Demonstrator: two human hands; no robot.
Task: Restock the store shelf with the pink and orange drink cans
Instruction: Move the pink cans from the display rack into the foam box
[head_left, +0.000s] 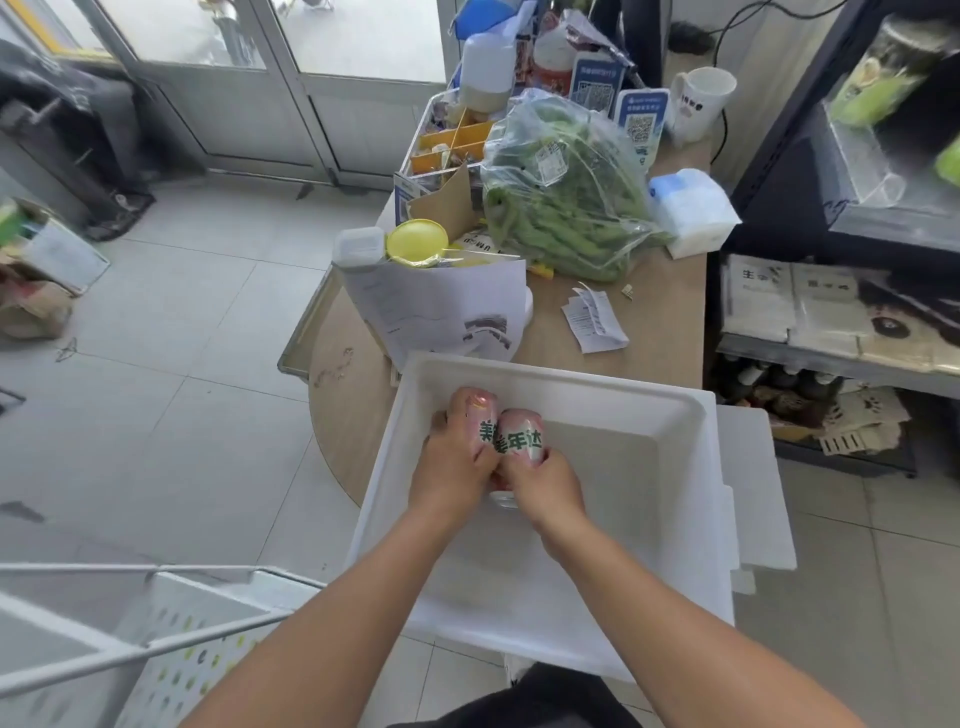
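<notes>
left hand (452, 467): fingers curled round left pink can (480, 421) | right hand (540, 483): wrapped round right pink can (522, 439) | cans: touching, side by side over white foam box (675, 405), long axes near-to-far

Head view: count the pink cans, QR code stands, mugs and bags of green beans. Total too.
pink cans: 2
QR code stands: 2
mug: 1
bag of green beans: 1
Total: 6
</notes>
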